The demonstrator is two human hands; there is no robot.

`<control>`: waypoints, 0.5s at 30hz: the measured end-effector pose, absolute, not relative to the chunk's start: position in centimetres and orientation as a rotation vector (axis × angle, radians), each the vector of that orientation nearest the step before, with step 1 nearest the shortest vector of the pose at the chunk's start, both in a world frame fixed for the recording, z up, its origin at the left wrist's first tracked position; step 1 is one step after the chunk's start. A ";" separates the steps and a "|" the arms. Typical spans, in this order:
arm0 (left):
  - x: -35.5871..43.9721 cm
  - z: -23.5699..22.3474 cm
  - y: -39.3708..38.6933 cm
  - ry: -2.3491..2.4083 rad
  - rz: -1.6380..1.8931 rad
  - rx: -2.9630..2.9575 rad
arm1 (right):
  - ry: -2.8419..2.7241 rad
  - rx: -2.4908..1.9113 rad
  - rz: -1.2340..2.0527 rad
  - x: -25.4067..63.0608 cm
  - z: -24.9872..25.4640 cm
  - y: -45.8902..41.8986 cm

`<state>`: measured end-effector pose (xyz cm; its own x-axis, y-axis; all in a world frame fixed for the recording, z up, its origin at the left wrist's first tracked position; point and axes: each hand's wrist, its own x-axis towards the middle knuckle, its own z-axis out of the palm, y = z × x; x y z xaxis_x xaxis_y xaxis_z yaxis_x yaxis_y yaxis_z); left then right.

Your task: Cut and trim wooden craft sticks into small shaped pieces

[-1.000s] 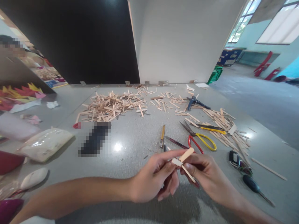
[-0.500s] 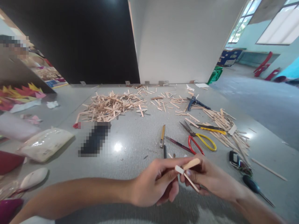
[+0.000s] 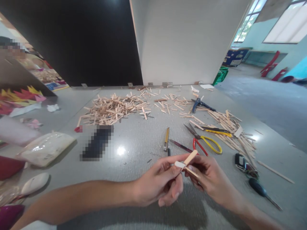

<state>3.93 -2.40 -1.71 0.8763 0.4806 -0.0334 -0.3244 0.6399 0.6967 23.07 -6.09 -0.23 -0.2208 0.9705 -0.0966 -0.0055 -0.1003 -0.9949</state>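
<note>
left hand (image 3: 160, 183) and right hand (image 3: 211, 177) had fingers pinched on sticks (image 3: 191, 157) that seemed light, stiff, best held where they met.

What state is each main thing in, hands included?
Left hand, closed on stick piece
Right hand, closed on it too
Stick piece, held, sticks splayed
Scissors, lying, handles spread
Yellow utility knife, lying, blade unclear
Screwdriver-like tool, lying flat
Blue tool, lying, handles spread
Stick pile, loosely heaped
Plastic packet, lying, looks full

A grey table (image 3: 139, 137) carries a heap of wooden sticks (image 3: 110, 109), scissors (image 3: 197, 136), a yellow cutter (image 3: 166, 138) and a black-handled tool (image 3: 257, 187).
</note>
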 end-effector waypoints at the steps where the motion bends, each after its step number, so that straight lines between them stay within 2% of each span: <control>1: 3.9 -1.7 -2.3 0.216 0.447 0.720 | -1.314 -1.151 1.455 23.1 -0.3 -6.1; 8: 3.8 -1.2 -2.2 0.147 0.400 0.646 | -1.390 -1.037 1.532 24.0 -0.5 -5.8; 15: 4.0 -1.6 -2.0 0.162 0.397 0.724 | -1.435 -1.101 1.403 24.2 0.0 -5.6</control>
<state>3.95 -2.00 -1.57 0.9135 0.4068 -0.0082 -0.2964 0.6789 0.6718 24.16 -5.55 0.02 -0.2746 0.9614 -0.0167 0.0386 -0.0063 -0.9992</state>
